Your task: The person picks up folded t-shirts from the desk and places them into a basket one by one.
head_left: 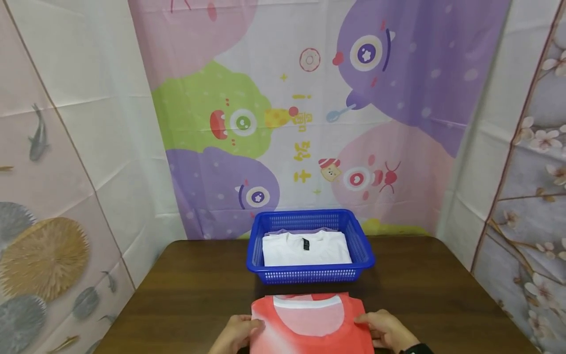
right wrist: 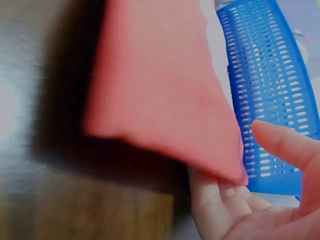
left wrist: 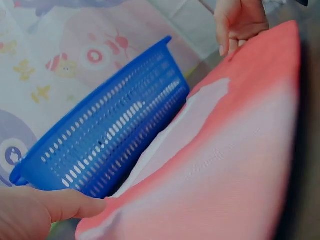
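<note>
A folded red and pale-pink shirt (head_left: 318, 339) with a white neckband is held at its two sides, in front of the blue basket (head_left: 309, 274). At its left edge my left hand (head_left: 236, 334) grips it, thumb on top. My right hand (head_left: 389, 330) holds the opposite edge. In the right wrist view the fingers (right wrist: 215, 205) lie under the shirt's edge, with the thumb above. Inside the basket lies a folded white T-shirt (head_left: 309, 250) with a dark neck label, and some purple cloth (head_left: 327, 229) shows behind it.
The basket stands toward the back of a dark brown wooden table (head_left: 199, 280). Behind the table hangs a curtain (head_left: 305, 196) printed with cartoon monsters. Patterned cloth panels close off the left and right sides. A dark band (head_left: 417, 349) circles the right wrist.
</note>
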Action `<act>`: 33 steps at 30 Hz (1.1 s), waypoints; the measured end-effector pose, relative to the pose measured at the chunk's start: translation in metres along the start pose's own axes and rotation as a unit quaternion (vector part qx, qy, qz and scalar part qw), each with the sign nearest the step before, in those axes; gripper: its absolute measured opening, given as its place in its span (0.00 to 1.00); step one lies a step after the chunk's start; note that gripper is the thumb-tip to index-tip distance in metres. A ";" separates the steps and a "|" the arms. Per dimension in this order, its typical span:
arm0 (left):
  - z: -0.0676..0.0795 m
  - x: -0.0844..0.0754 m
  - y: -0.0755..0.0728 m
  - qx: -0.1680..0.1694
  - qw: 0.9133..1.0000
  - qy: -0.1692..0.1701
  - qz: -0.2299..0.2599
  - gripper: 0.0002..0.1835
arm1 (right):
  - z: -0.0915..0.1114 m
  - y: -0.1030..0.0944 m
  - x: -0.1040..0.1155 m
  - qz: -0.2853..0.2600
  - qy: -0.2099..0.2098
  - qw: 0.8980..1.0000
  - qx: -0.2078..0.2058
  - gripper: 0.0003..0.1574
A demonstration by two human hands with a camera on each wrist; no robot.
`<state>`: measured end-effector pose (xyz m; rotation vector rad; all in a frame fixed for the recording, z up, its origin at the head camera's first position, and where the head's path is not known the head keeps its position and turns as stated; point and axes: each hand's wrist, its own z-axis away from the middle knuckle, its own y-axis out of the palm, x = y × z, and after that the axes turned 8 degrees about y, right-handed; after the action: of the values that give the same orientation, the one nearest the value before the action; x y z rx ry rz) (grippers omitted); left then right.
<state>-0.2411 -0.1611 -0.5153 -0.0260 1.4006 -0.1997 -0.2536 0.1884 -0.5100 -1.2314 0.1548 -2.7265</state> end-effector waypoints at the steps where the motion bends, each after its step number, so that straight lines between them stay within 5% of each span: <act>1: -0.003 -0.002 -0.001 -0.005 1.000 -0.013 -0.006 0.26 | -0.003 0.002 0.003 -0.005 0.002 1.000 -0.008 0.24; 7: -0.024 -0.003 0.000 -0.017 0.998 -0.059 -0.021 0.27 | -0.017 0.005 0.011 -0.053 0.000 0.998 0.017 0.28; 12: -0.034 0.003 0.003 -0.008 0.998 -0.046 -0.042 0.29 | -0.020 0.008 0.013 -0.079 -0.031 0.994 0.076 0.28; 24: -0.029 -0.001 0.013 -0.082 0.992 -0.014 -0.091 0.17 | -0.017 0.015 0.015 0.016 -0.057 0.996 -0.060 0.25; 27: -0.027 -0.002 0.016 -0.080 0.993 0.007 -0.089 0.17 | -0.017 0.015 0.015 0.033 -0.049 0.996 -0.073 0.27; 33: -0.027 -0.001 0.019 -0.083 0.994 -0.004 -0.074 0.21 | -0.017 0.017 0.017 0.029 -0.054 0.996 -0.070 0.26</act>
<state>-0.2650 -0.1392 -0.5217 -0.2686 1.4043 -0.2042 -0.2759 0.1698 -0.5113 -1.3839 0.3699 -2.6300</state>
